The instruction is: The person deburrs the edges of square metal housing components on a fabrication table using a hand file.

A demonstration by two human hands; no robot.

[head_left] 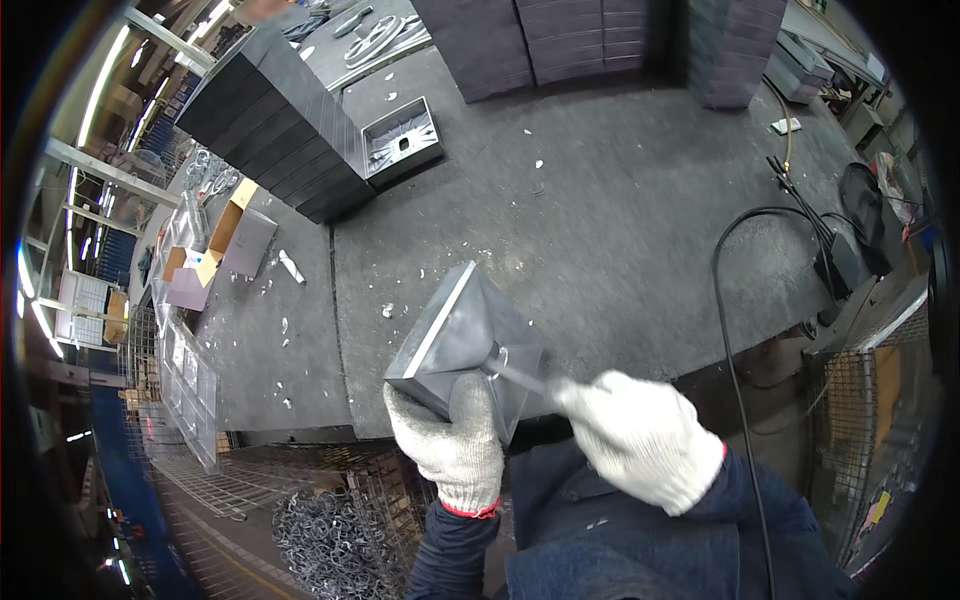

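My left hand [455, 435], in a white knit glove with a red cuff edge, grips a grey metal housing [437, 335]. The housing is tilted up on its side at the bench's near edge, its sloped faces turned toward my right. In the same kind of glove, my right hand [645, 440] is closed on a thin grey hand tool [522, 378]. The tool is smeared by motion, so its exact kind cannot be made out. Its far end reaches the round opening in the housing's sloped side.
Grey housings stand in a tall stack [280, 130] at the left, beside one open housing [403, 138]. More stacks [570, 45] line the back. White scraps dot the dark bench [600, 220]. A black cable [722, 300] hangs down at the right. Metal scrap [335, 545] lies below left.
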